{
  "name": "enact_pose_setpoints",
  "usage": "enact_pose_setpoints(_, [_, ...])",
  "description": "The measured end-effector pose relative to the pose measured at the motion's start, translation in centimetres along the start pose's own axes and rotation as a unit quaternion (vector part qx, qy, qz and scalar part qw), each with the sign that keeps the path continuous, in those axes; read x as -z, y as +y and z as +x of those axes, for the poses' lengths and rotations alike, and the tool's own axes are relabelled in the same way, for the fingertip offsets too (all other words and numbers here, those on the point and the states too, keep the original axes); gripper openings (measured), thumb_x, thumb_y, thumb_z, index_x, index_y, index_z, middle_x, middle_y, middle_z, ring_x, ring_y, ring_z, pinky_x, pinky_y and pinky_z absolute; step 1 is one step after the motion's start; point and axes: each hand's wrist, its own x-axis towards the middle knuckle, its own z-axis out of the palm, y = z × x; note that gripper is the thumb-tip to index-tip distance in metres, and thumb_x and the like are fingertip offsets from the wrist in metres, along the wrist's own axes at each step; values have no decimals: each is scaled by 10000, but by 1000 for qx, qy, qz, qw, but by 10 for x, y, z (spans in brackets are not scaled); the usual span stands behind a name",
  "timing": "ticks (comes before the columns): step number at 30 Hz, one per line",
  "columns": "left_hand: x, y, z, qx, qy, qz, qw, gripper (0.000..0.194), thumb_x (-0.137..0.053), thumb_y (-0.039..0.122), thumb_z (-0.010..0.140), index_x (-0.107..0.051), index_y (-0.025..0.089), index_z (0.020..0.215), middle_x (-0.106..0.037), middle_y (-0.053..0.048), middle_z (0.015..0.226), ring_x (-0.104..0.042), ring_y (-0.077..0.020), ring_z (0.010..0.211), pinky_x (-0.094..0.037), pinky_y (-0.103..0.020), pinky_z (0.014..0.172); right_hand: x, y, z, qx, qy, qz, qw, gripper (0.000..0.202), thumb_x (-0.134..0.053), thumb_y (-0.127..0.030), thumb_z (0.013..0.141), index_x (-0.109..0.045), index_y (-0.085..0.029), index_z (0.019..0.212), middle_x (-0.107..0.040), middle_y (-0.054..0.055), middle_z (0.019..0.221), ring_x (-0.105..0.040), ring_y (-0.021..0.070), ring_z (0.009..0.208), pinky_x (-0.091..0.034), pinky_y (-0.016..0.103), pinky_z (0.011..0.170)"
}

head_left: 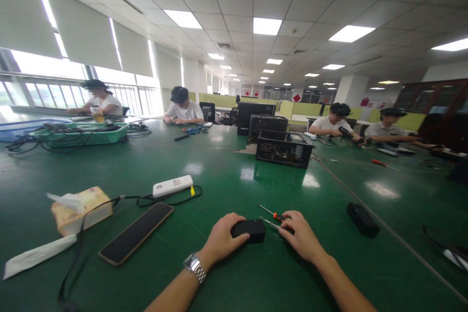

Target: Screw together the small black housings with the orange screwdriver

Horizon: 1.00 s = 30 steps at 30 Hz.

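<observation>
My left hand (227,234) is closed around a small black box (256,230), which rests on the green table. Its fingers cover the box's left end. Just right of it, my right hand (300,234) pinches a slim silver tool (269,223) whose thin tip points toward the box; whether it is tweezers or a driver I cannot make out. A screwdriver (277,216) with an orange and black handle lies right behind that tool, partly hidden by my right fingers. Farther right, a second black box (362,219) lies on the table.
On the left are a phone (137,234), a tissue pack (86,209), a white power strip (173,186) with a black cable and a green basket (84,136) of cables. An open computer case (283,150) stands ahead. Several people work around the table.
</observation>
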Motion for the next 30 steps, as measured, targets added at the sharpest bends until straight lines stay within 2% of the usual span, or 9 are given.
enact_pose_setpoints(6, [-4, -5, 0, 5, 19, 15, 1000, 324, -674, 375, 785, -643, 218, 1067, -661, -50, 992, -600, -230, 903, -462, -327, 822, 3, 3, 1, 12, 91, 49, 995, 270, -508, -382, 894, -708, -207, 851, -632, 109, 1129, -515, 267, 1140, -386, 418, 992])
enact_pose_setpoints(9, [-4, -6, 1, 10, 36, 16, 999, 316, -653, 370, 805, -638, 214, 1079, -661, -57, 1013, -606, -232, 915, -467, -333, 830, 5, -1, -2, 10, 129, 95, 987, 293, -464, -391, 924, -690, -204, 932, -673, 89, 1040, -590, 242, 1022, -438, 366, 918])
enact_pose_setpoints(13, [-2, -7, 3, 38, 74, 4, 997, 297, -605, 367, 839, -638, 187, 1074, -670, -76, 1037, -617, -240, 937, -476, -355, 856, 9, -14, -6, 26, 112, 139, 984, 320, -425, -397, 946, -679, -206, 974, -690, 48, 853, -627, 190, 756, -475, 287, 715])
enact_pose_setpoints(16, [1, -9, 5, 63, 105, -16, 992, 312, -567, 398, 862, -640, 180, 1072, -682, -78, 1038, -628, -244, 933, -494, -365, 845, 11, -22, -8, 42, 95, 121, 987, 329, -429, -408, 941, -692, -210, 949, -675, 40, 790, -594, 174, 670, -452, 279, 645])
enact_pose_setpoints(21, [1, -11, 5, 72, 111, -24, 991, 340, -564, 434, 856, -649, 181, 1066, -688, -77, 1037, -634, -247, 929, -505, -365, 829, 8, -29, -8, 52, 55, 95, 993, 344, -437, -418, 933, -720, -224, 911, -676, 33, 753, -592, 174, 665, -431, 287, 646])
enact_pose_setpoints(30, [-1, -10, 3, 60, 94, -11, 994, 309, -571, 409, 855, -656, 182, 1046, -686, -74, 1019, -631, -238, 906, -495, -353, 816, 10, -27, -7, 7, 50, 79, 996, 330, -472, -406, 910, -742, -224, 863, -706, 29, 775, -615, 178, 676, -425, 284, 642])
